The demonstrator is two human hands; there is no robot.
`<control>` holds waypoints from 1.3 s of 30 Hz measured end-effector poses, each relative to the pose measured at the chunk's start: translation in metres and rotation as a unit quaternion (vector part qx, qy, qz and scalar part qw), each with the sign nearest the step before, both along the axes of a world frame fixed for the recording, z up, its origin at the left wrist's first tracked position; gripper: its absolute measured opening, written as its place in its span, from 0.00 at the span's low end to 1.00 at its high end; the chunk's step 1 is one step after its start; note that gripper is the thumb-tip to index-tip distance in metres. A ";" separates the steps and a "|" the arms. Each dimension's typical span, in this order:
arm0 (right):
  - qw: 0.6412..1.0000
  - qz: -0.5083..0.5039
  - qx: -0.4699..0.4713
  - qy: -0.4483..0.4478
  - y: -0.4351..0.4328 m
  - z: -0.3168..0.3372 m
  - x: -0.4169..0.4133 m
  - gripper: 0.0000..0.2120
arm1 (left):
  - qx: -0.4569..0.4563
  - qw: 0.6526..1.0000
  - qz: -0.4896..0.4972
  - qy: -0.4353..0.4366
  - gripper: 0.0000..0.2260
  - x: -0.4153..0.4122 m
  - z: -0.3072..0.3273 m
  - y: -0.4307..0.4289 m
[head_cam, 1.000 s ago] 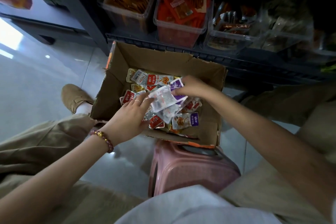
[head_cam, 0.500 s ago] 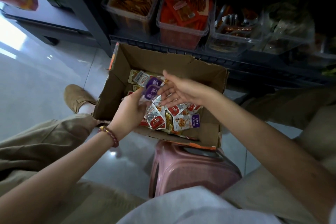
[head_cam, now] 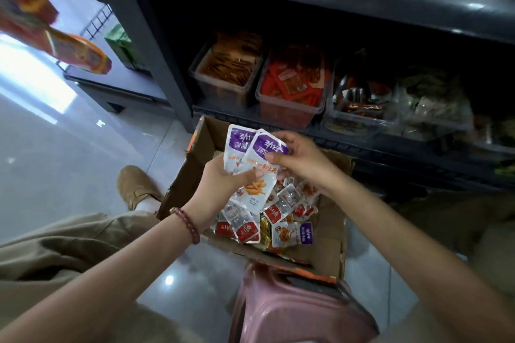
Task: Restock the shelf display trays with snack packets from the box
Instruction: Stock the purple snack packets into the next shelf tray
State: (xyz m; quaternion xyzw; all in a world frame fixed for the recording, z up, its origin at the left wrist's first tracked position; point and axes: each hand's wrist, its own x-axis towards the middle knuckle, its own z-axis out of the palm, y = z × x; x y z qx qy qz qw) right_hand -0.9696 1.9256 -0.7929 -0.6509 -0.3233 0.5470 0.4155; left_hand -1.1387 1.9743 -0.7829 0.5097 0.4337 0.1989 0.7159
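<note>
We find the trays (head_cam: 289, 108) beyond the grip and the cardboard box (head_cam: 331, 234) of loose packets (head_cam: 278, 211) just below it. Our left hand (head_cam: 220, 179) clasps two purple-topped packets (head_cam: 269, 145) low down, while our right hand (head_cam: 299, 160) pinches the front one near its top.

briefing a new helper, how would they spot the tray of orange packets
Find the bottom level of the dark metal shelf, just behind the open cardboard box, where clear trays sit in a row. The orange packet tray is second from the left. Its neighbours hold brown sticks and shiny mixed packets; only this one is packed with flat orange-red packets.
</note>
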 end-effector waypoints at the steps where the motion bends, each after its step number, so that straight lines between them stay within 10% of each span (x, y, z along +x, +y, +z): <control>1: 1.000 -0.004 0.006 0.001 -0.002 0.004 0.004 0.20 | 0.014 1.000 -0.009 -0.008 0.13 0.003 0.001 0.000; 14: 0.995 0.001 0.081 0.053 -0.009 0.058 0.020 0.13 | 0.287 0.929 -0.223 0.066 0.17 0.021 0.044 0.026; 27: 0.966 -0.021 0.255 -0.045 0.041 0.159 0.031 0.16 | 0.469 0.877 -0.095 -0.047 0.08 0.056 0.121 0.071; 32: 0.895 -0.039 0.397 -0.199 0.056 0.201 0.046 0.18 | 0.539 0.842 -0.012 -0.006 0.14 0.069 0.149 0.088; 39: 0.823 -0.137 0.518 -0.190 0.082 0.227 0.077 0.15 | 0.770 0.614 0.027 0.172 0.20 0.102 0.139 0.143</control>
